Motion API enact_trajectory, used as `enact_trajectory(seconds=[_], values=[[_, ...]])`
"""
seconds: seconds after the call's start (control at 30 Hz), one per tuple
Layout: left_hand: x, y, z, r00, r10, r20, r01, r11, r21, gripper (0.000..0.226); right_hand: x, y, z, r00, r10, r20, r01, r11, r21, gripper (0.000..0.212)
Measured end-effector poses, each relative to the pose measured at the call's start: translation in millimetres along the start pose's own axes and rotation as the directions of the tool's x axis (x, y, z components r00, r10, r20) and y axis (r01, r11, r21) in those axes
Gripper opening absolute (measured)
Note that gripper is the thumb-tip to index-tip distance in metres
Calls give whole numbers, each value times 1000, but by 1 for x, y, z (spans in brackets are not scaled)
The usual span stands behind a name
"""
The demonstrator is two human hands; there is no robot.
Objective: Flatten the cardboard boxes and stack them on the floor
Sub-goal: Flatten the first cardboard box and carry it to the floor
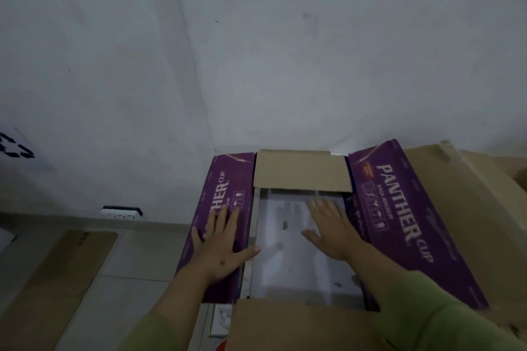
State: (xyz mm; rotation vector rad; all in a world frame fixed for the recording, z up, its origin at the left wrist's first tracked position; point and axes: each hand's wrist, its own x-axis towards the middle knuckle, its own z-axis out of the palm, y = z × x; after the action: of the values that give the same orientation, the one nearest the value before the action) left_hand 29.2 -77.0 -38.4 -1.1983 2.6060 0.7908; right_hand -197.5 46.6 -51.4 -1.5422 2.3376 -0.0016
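The purple Panther Cup box (299, 236) lies opened out on the floor by the wall (256, 51), whitish inside. The left hand (221, 246) presses its left flap, fingers spread; the right hand (330, 229) lies flat inside. Brown cardboard (467, 208) sits just right.

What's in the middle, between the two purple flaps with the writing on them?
In the head view, a pale grey panel lies between the left purple flap and the right purple flap. The right hand rests flat on it.
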Motion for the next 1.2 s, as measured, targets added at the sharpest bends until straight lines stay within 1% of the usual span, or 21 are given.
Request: enact_trajectory(seconds=[0.07, 0.13, 0.2, 0.27, 0.33, 0.4, 0.5, 0.53, 0.67, 0.7, 0.77, 0.83, 0.87, 0.9, 0.97, 1.03, 1.07, 1.1, 1.13, 1.17, 1.2], values=[[12, 0, -5, 999, -21, -26, 21, 1000, 8, 136, 20, 8, -10, 991, 14, -136, -17, 1000, -26, 77], [23, 1, -8, 998, -41, -43, 41, 999, 14, 137, 39, 17, -25, 956, 31, -291, -44, 998, -37, 84], [31, 3, -9, 997, -56, -50, 57, 998, 14, 138, 59, 25, -44, 928, 39, -371, -73, 994, -78, 76], [38, 4, -7, 997, -59, -52, 59, 998, 1, 137, 84, 34, -62, 924, 65, -377, -108, 990, -96, 68], [43, 4, -6, 997, -57, -49, 56, 998, -15, 135, 107, 42, -78, 933, 112, -342, -149, 985, -83, 66], [47, 2, -5, 997, -58, -47, 57, 998, -14, 130, 124, 49, -85, 953, 139, -271, -165, 983, -77, 64], [48, 0, -5, 996, -61, -65, 59, 998, -25, 117, 134, 54, -79, 981, 119, -157, -134, 987, -93, 62], [48, -1, -6, 995, -65, -71, 63, 997, -32, 113, 133, 55, -76, 982, 110, -153, -125, 988, -93, 63], [43, -3, -6, 987, -94, -127, 83, 992, -93, 120, 121, 58, -72, 980, 109, -167, -132, 982, -136, 62], [41, -6, -7, 982, -123, -141, 108, 988, -112, 115, 116, 60, -73, 976, 131, -172, -157, 976, -149, 62], [35, -12, -11, 967, -184, -177, 155, 974, -166, 104, 106, 69, -77, 952, 232, -201, -265, 951, -159, 65], [28, -25, -16, 958, -232, -166, 192, 955, -227, 99, 92, 79, -85, 901, 355, -248, -385, 919, -87, 68], [23, -34, -19, 957, -248, -148, 196, 934, -300, 99, 82, 83, -90, 872, 415, -260, -439, 898, -39, 69], [17, -43, -22, 959, -264, -107, 198, 887, -418, 96, 70, 86, -95, 843, 468, -265, -484, 875, 7, 70], [-1, -52, -23, 965, -258, -51, 171, 764, -623, 74, 49, 97, -100, 780, 579, -237, -558, 816, 153, 76], [-19, -52, -22, 955, -298, 6, 209, 657, -724, 52, 33, 113, -96, 724, 673, -149, -619, 730, 290, 92], [-27, -50, -19, 947, -321, 22, 234, 638, -734, 43, 28, 121, -91, 714, 689, -122, -622, 705, 341, 99], [-35, -51, -15, 939, -342, 45, 261, 621, -739, 34, 25, 131, -82, 711, 693, -120, -613, 694, 379, 97], [-44, -51, -10, 933, -354, 70, 278, 579, -767, 27, 18, 137, -76, 713, 692, -113, -607, 689, 395, 87], [-50, -51, -5, 923, -369, 105, 299, 521, -800, 25, 18, 147, -67, 705, 703, -95, -618, 674, 405, 77], [-56, -51, -1, 913, -385, 137, 317, 456, -832, 25, 15, 153, -59, 694, 716, -80, -620, 650, 440, 73]])
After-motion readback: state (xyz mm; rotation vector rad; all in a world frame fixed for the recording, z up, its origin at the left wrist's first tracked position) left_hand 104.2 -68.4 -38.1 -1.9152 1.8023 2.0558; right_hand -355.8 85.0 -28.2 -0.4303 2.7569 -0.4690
